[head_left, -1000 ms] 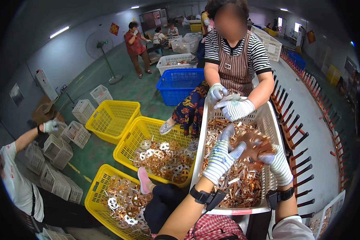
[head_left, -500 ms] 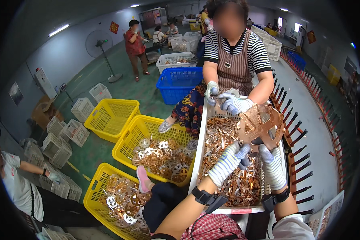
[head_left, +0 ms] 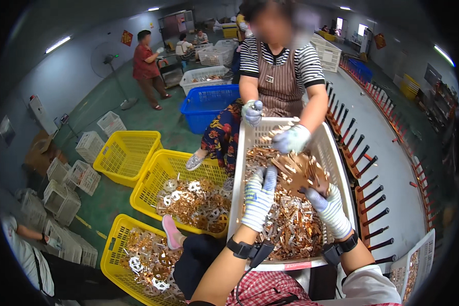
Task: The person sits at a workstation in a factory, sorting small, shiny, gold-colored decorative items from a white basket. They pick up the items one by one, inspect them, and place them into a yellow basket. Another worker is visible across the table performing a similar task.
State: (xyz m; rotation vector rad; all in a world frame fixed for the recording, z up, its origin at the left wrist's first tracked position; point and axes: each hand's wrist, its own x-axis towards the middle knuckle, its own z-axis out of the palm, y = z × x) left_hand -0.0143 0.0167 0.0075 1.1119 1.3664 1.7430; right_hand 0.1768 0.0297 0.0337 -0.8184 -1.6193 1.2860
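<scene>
Over the white crate [head_left: 345, 179] of small copper-coloured metal pieces [head_left: 293, 232], my gloved right hand [head_left: 331, 208] grips the lower right edge of a flat copper-coloured metal plate [head_left: 297, 178]. The plate is low, tilted and blurred, with loose strips about its upper edge. My left hand [head_left: 259, 201], in a striped glove, is beside the plate's left side with its fingers stretched out; whether they touch it I cannot tell. Across the crate, a co-worker's gloved hand [head_left: 292, 138] reaches over the pieces, and their other hand [head_left: 252, 112] is closed near the far left corner.
Yellow baskets [head_left: 147, 191] of metal plates and pieces stand to the left, with a blue basket [head_left: 185, 108] farther back. A rack of black-tipped rods [head_left: 361, 167] runs along the right. Another white crate [head_left: 426, 255] stands at the lower right. A pink shoe [head_left: 172, 232] rests by the baskets.
The plate has gone from upright above the crate to low and tilted over the pieces. My left hand has shifted left. The co-worker's hand has moved down over the crate.
</scene>
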